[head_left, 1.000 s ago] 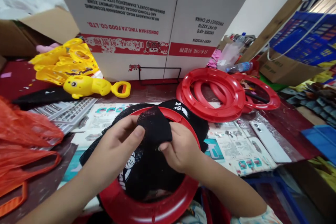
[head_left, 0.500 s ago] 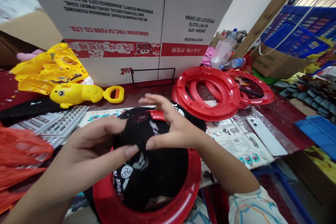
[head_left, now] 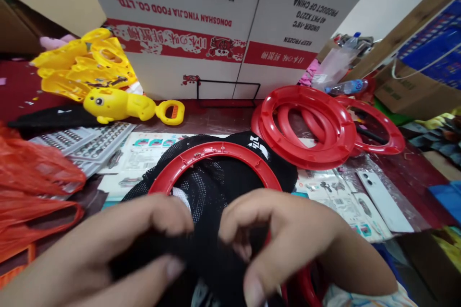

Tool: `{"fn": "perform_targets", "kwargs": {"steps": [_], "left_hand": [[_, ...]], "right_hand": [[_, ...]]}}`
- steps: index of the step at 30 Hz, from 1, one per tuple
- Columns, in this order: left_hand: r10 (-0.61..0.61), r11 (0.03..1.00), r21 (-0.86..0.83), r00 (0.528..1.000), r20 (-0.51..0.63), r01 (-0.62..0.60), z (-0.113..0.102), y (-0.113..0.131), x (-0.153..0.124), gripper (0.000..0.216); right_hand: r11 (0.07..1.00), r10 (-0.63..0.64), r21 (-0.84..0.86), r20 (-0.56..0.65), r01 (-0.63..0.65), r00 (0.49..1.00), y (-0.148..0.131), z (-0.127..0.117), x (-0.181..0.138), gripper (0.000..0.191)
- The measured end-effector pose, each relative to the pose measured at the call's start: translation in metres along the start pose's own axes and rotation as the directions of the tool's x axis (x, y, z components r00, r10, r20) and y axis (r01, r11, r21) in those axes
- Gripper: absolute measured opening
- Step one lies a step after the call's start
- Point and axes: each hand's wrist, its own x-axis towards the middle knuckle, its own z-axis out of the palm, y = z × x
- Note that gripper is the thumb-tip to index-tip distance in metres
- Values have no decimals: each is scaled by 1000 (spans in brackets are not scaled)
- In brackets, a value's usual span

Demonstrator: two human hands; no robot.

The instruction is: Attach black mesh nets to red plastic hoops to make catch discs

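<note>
A red plastic ring (head_left: pixel 212 149) lies at the near edge of the table, with black printed mesh fabric (head_left: pixel 230 182) spread under it and showing through its middle. Low in the view, my left hand (head_left: pixel 122 244) is closed, somewhat blurred, with dark fabric between thumb and fingers. Opposite it, my right hand (head_left: pixel 291 235) curls its fingers and thumb round the same black fabric. Between the two hands the cloth hangs in front of the ring's near side, most of which is hidden.
Several red rings (head_left: pixel 306 158) are stacked to the right, beside a white phone (head_left: pixel 385 201). A yellow toy (head_left: pixel 122 105), trays of small parts (head_left: pixel 104 146) and a red plastic bag (head_left: pixel 39 177) lie left. A large white carton (head_left: pixel 187 67) stands behind.
Both hands have come down and nearer from over the ring's middle, drawing black fabric toward me. My right hand's fingers, spread before, are now curled. The whole view has shifted.
</note>
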Motion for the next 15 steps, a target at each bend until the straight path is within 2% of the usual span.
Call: {"fn": "perform_targets", "kwargs": {"steps": [1, 3, 5, 6, 8, 10, 11, 13, 15], "left_hand": [[-54, 994, -93, 997, 58, 60, -2, 8, 10, 24], [-122, 973, -190, 991, 59, 131, -6, 20, 33, 23], [-153, 950, -240, 970, 190, 197, -8, 21, 57, 22], [-153, 945, -254, 964, 215, 207, -8, 18, 67, 23], [-157, 953, -228, 971, 181, 197, -10, 7, 84, 27], [-126, 990, -57, 990, 65, 130, -12, -5, 95, 31], [-64, 995, 75, 998, 13, 63, -13, -10, 99, 31], [112, 944, 315, 993, -29, -97, -15, -19, 103, 29], [230, 887, 419, 973, -33, -195, -16, -27, 106, 28]], "right_hand": [[998, 9, 55, -66, -5, 998, 4, -6, 8, 25], [994, -7, 101, -242, 32, 970, 13, -20, 28, 22], [994, -94, 7, -415, 107, 905, 20, -34, 49, 19], [991, -137, -67, -468, 119, 873, 23, -40, 59, 15], [964, -209, -252, -519, 84, 829, 25, -49, 76, 3], [886, -261, -464, -528, -16, 808, 25, -54, 89, 7], [828, -289, -557, -518, -61, 805, 26, -54, 93, 10], [722, -345, -685, -483, -102, 805, 27, -53, 100, 11], [675, -404, -734, -459, -81, 792, 31, -50, 103, 11]]}}
